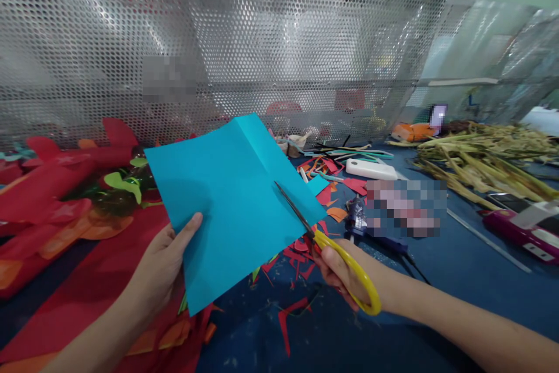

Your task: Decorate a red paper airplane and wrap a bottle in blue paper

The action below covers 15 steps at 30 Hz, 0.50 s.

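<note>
A bright blue sheet of paper (222,204) is held up above the table, tilted, with a crease running near its right edge. My left hand (168,262) pinches its lower left edge, thumb on the front and the other fingers hidden behind. Yellow-handled scissors (356,271) are gripped in my right hand (338,265). One dark blade lies across the front of the sheet by the lower right edge, pointing up and left; the other blade is hidden behind the paper.
Red paper shapes (65,163) and a red sheet (82,286) lie at left. Red scraps (301,254) litter the blue table (349,338). A dark blue glue gun (358,219), white device (371,169), dried leaves (493,152) and magenta power strip (519,236) lie right. Perforated metal mesh (262,41) stands behind.
</note>
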### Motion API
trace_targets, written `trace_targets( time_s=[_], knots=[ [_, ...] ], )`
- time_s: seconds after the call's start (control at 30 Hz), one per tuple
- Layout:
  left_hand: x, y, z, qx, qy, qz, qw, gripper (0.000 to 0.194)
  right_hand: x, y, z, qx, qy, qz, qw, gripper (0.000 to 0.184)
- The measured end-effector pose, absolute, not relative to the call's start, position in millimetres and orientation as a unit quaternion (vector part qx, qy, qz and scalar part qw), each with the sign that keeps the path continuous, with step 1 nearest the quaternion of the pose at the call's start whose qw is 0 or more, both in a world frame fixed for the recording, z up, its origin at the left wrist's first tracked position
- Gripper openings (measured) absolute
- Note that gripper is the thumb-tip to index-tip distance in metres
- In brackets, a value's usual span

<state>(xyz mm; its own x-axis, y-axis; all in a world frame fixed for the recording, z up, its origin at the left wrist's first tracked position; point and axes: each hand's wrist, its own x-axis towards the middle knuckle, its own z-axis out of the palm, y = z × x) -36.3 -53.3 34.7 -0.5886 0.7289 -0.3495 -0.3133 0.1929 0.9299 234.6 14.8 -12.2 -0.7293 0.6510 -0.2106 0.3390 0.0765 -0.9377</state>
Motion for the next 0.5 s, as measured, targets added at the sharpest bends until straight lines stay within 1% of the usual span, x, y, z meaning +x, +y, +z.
trace_targets(
  time_s=[0.1,0.23,0.27,0.3,0.37,0.4,0.43,0.5],
  knots=[
    [-33.5,-53.3,37.3,0.157,0.643,0.620,0.422,0.054,237.2,15.1,-12.1,-0.334,-0.728,0.587,0.121,0.074],
    [-34.0,-52.0,35.7,0.162,0.643,0.617,0.424,0.054,241.5,14.4,-5.7,-0.307,-0.762,0.558,0.116,0.080],
    [-35.5,-51.9,33.8,0.169,0.640,0.615,0.428,0.059,242.2,13.8,-1.8,-0.301,-0.769,0.552,0.117,0.081],
    [-37.1,-51.9,31.6,0.178,0.636,0.612,0.436,0.069,242.7,13.2,2.8,-0.295,-0.775,0.547,0.116,0.084],
    [-39.8,-52.4,27.4,0.201,0.626,0.604,0.451,0.097,243.4,12.1,13.0,-0.291,-0.783,0.538,0.107,0.089],
    [-40.3,-52.8,26.0,0.213,0.622,0.599,0.457,0.107,243.7,11.6,17.6,-0.292,-0.789,0.532,0.102,0.091],
    [-40.1,-53.2,25.3,0.223,0.620,0.595,0.460,0.114,244.1,11.4,21.5,-0.293,-0.794,0.524,0.097,0.094],
    [-38.2,-53.8,25.6,0.231,0.622,0.592,0.458,0.118,245.4,11.7,25.4,-0.298,-0.800,0.513,0.093,0.096]
  ],
)
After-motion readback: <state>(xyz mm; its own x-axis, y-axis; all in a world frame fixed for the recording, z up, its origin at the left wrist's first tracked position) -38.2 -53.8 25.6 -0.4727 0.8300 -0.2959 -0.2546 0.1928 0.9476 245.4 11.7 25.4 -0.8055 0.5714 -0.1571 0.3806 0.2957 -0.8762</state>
